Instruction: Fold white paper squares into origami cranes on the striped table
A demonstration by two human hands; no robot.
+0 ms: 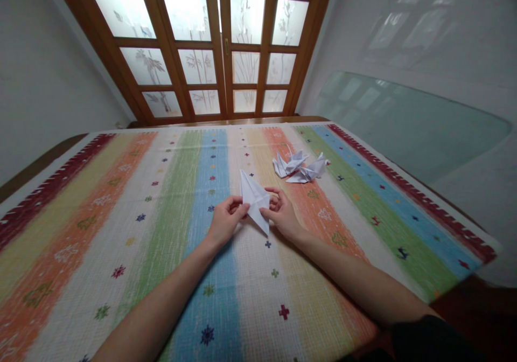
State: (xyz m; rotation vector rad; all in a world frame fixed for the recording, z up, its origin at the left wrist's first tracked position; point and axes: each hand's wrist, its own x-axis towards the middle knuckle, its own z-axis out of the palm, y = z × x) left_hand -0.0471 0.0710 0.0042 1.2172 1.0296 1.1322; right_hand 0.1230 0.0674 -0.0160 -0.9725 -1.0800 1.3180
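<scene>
Between my two hands is a white sheet of paper folded into a long diamond, one tip pointing away from me and the other toward me. My left hand pinches its left corner between thumb and fingers. On the opposite corner my right hand does the same, thumb on top and fingers curled behind. Crease lines run across the paper's upper face. Past my right hand, several folded paper cranes lie close together on the cloth, overlapping so that their number is hard to make out.
A striped, patterned tablecloth covers the table. Wooden doors with frosted panes stand beyond the far edge. A pale glass panel is along the white wall on the right.
</scene>
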